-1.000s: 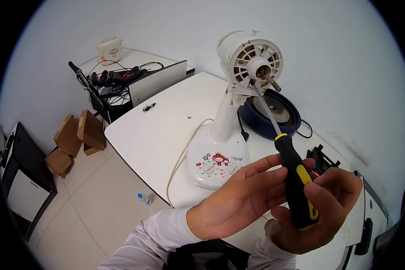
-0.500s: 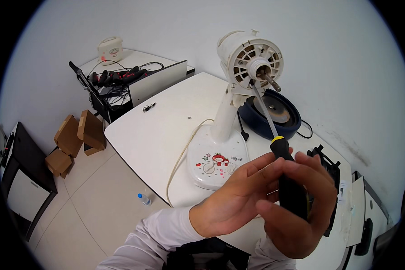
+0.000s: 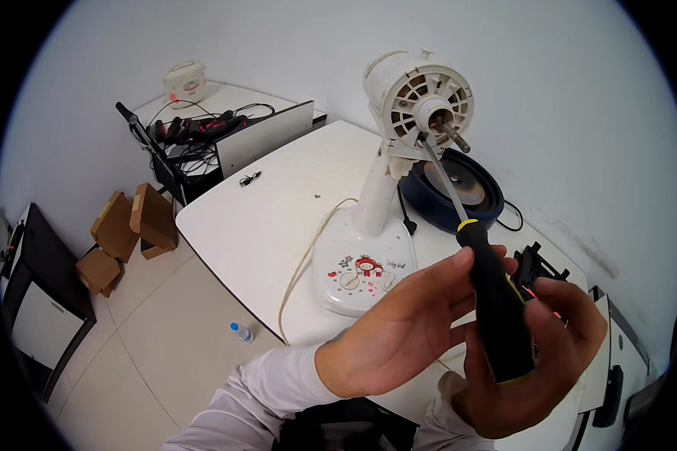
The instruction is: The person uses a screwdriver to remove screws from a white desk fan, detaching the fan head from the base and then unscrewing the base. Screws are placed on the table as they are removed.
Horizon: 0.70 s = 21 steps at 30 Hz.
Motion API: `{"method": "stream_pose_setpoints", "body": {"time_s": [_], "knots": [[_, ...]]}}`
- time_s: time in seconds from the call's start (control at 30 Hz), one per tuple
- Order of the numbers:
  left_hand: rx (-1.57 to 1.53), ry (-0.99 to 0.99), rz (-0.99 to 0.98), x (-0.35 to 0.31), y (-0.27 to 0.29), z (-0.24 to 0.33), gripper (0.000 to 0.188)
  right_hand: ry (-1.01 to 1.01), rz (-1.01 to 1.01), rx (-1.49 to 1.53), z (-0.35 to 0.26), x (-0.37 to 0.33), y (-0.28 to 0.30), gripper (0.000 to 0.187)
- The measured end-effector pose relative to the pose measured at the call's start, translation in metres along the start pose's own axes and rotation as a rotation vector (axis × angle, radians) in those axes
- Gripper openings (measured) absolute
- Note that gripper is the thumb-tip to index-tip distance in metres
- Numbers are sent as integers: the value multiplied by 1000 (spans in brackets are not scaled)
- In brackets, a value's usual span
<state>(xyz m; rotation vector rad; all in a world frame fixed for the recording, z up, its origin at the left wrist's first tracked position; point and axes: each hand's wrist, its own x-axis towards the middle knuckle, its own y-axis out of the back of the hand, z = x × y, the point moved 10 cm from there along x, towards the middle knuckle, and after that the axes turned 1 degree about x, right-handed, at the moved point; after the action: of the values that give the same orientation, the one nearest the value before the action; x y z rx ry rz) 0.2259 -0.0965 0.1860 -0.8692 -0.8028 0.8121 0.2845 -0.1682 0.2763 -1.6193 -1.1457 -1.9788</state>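
A long screwdriver (image 3: pixel 498 312) with a black handle and a yellow collar slants up and away from me. Its tip goes in at the lower front of a white fan motor housing (image 3: pixel 387 94), below the bare metal shaft (image 3: pixel 454 135). My left hand (image 3: pixel 399 334) holds the upper handle, thumb on its near side and fingers behind it. Lower down, my right hand (image 3: pixel 538 376) curls loosely around the handle's thick end, thumb to the left and fingers to the right. The housing tops a white fan stand (image 3: pixel 374 195) with knobs and cartoon prints on its base.
Behind the stand lies a round dark-blue part (image 3: pixel 451 192) beside a black plug. A black open case (image 3: pixel 538 263) is partly hidden by my right hand. A pale cord (image 3: pixel 305 263) crosses the white table (image 3: pixel 263 218). Cardboard boxes (image 3: pixel 114 229) and a bottle (image 3: pixel 241 333) are on the floor.
My right hand has shifted right and its fingers have loosened and spread around the handle. The handle has moved slightly right; my left thumb now lies along it. The fan has stayed put.
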Motion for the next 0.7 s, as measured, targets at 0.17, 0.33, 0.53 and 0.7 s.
{"method": "stream_pose_setpoints", "body": {"time_s": [0.17, 0.33, 0.53, 0.7], "knots": [[-8, 18, -1, -1, 9, -3, 49, 8, -196, 162, -10, -3, -14, 45], [75, 4, 41, 1, 12, -2, 45, -57, -108, 117, -5, 3, -11, 51], [19, -13, 25, 3, 4, 1, 42, -106, -79, 151, 4, 0, -5, 48], [-68, -16, 32, 5, 5, 3, 43, -17, -95, 230, -5, -1, -11, 44]]}}
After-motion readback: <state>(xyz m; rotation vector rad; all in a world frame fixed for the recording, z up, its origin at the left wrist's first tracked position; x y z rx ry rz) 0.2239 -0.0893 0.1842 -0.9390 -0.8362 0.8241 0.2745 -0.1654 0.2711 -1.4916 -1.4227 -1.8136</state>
